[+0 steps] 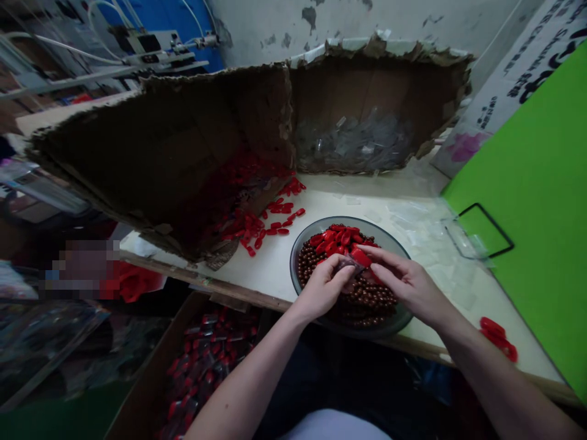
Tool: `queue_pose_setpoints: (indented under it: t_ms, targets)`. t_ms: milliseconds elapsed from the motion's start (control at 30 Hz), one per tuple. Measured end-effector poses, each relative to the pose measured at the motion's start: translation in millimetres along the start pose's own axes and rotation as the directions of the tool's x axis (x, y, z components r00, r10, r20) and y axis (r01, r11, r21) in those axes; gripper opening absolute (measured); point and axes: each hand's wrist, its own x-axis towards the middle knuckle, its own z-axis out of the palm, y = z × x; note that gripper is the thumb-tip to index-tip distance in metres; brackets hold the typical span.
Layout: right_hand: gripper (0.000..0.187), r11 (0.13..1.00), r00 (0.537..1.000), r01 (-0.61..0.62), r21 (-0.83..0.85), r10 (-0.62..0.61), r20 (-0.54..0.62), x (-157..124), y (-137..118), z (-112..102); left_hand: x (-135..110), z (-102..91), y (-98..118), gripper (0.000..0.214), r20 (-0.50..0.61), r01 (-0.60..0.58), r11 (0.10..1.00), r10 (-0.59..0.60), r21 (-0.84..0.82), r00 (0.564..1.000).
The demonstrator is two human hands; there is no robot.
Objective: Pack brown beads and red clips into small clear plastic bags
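Over the grey bowl [398, 245], my left hand [323, 287] pinches a small see-through plastic bag [349, 264] between thumb and fingers. Just to its right, the fingers of my right hand [408, 282] close around a glossy red oval piece [361, 257] at the bag's mouth. How far the piece sits inside the bag I cannot tell. Strings of brown round beads [373, 297] fill the bowl below both hands. On top of the beads, toward the far side, lies a heap of similar red pieces [337, 237].
Left of the bowl, a torn cardboard box [183, 128] spills red pieces [257, 232] onto the white table [270, 275]. Another cardboard section [380, 85] holds clear bags [362, 140]. A green board [532, 183] stands at right. Packed red items [206, 360] fill a box below.
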Motion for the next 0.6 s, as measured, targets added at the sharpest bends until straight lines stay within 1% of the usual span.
queue_pose_setpoints:
  t_ms: [100,300,400,500,600]
  targets:
    - [0.037,0.969,0.986,0.144,-0.202,-0.158,-0.057,-4,-4,3,-1,3.3,1,0.026,0.012,0.0,1.0,0.0,0.004,1.0]
    - [0.038,0.876,0.941,0.285,-0.389,-0.332,-0.058,-11,-6,9,-2,2.8,-2,0.026,0.022,-0.001,1.0,0.001,0.024,1.0]
    - [0.04,0.856,0.929,0.315,-0.41,-0.366,-0.05,-12,-4,15,-2,2.0,-5,0.027,0.029,-0.002,1.0,0.001,0.027,1.0]
    - [0.039,0.884,0.938,0.298,-0.36,-0.341,-0.059,-11,0,17,-2,0.9,-6,0.026,0.056,-0.004,1.0,0.003,0.017,0.998]
    - [0.038,0.901,0.946,0.292,-0.321,-0.322,-0.043,-11,5,17,-3,-0.5,-6,0.024,0.086,0.0,1.0,-0.002,0.021,0.996]
